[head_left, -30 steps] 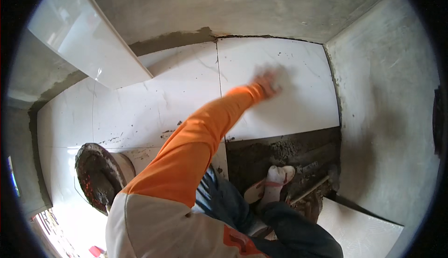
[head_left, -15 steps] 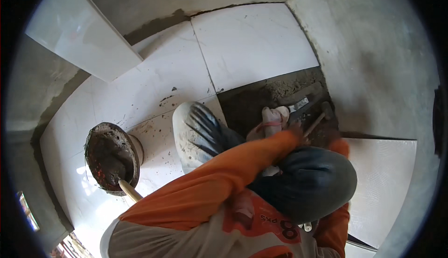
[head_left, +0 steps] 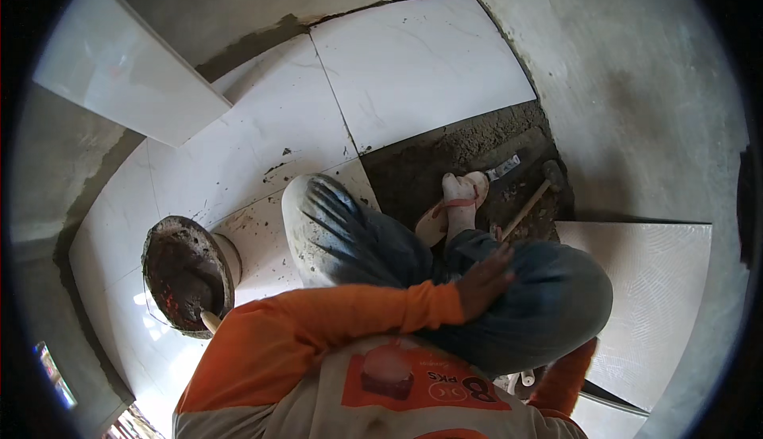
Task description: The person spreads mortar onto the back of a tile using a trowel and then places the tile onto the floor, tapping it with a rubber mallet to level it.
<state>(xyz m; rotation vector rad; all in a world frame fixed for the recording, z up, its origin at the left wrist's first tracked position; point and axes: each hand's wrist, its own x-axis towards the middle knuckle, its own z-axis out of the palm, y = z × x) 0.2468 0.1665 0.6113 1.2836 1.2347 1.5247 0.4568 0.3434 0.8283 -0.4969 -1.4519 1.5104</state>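
My left hand, in an orange sleeve, is just above my bent right leg in blue trousers. Its fingers are stretched out, slightly blurred, and hold nothing. Only the orange sleeve of my right arm shows, beside the knee; the right hand is hidden behind the leg. A mallet with a wooden handle lies on the dark mortar bed, beyond my left hand. My sandalled foot rests on that bed, beside a flat metal strip.
A bucket with dark mortar and a wooden-handled tool stands at left on white floor tiles. Another white tile stands tilted at far left. At right lies a greyish ridged panel. Grey walls enclose the corner.
My left hand has drawn back from over the mortar bed to above my right leg. My right hand has pulled back out of sight behind the knee. The mallet lies uncovered.
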